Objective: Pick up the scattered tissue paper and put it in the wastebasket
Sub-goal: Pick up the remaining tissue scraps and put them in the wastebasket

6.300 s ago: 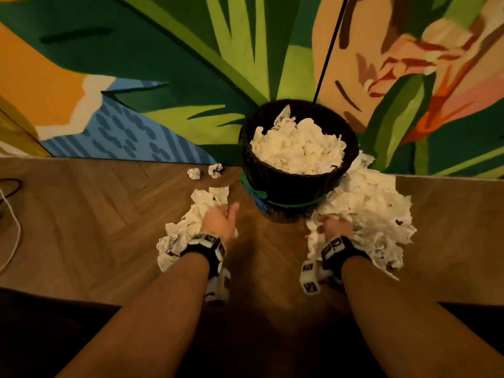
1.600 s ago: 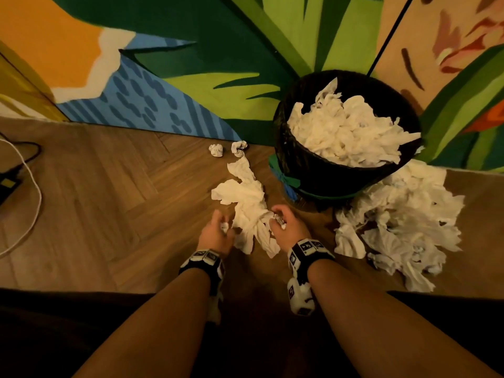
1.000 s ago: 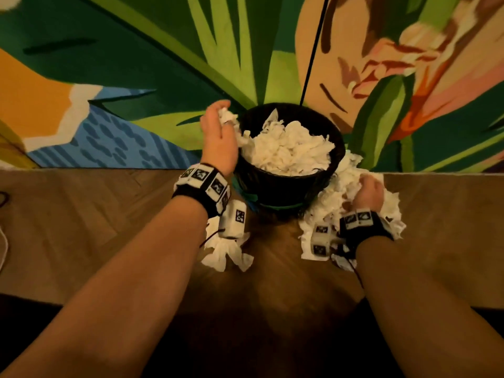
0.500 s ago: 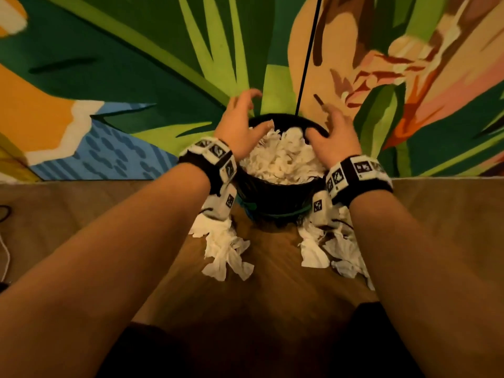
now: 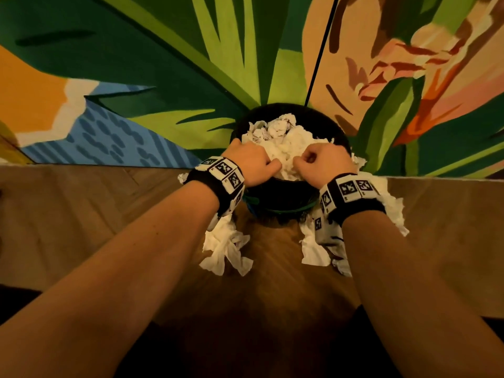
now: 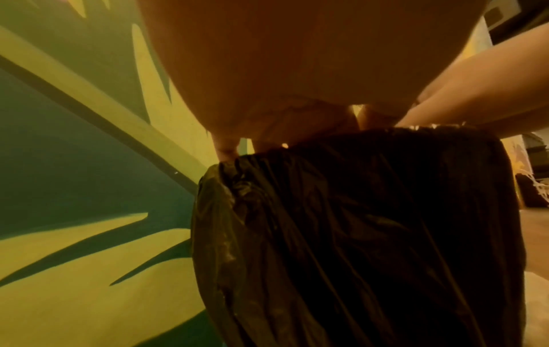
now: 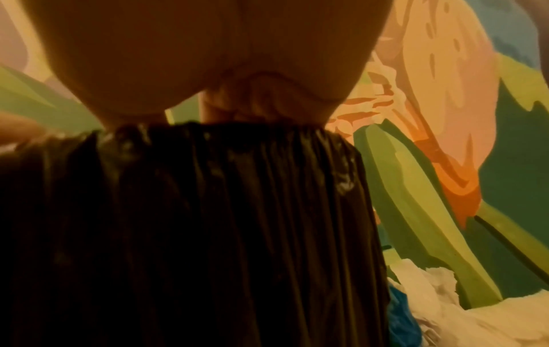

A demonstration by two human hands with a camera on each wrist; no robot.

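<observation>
The black-lined wastebasket (image 5: 281, 195) stands on the wood floor against the painted wall, heaped with white tissue paper (image 5: 283, 143). My left hand (image 5: 259, 165) and right hand (image 5: 311, 162) are both curled into fists and press on the near side of that heap, just inside the rim. In the wrist views the left hand (image 6: 282, 122) and right hand (image 7: 237, 105) sit at the liner's top edge with fingers curled under and no tissue visible in them. Loose tissue lies on the floor left of the basket (image 5: 223, 246) and right of it (image 5: 313, 249).
The mural wall (image 5: 163, 77) rises directly behind the basket. A green band (image 5: 286, 211) rings the basket's lower part, with something blue (image 7: 401, 317) at its base. More tissue (image 5: 392, 203) spreads to the right, and a small ball (image 5: 181, 177) lies at the left.
Half a second ago both hands hovered over the basket with fingers spread. They have since dropped onto the heap and curled into fists. Before that they carried tissue up from the floor.
</observation>
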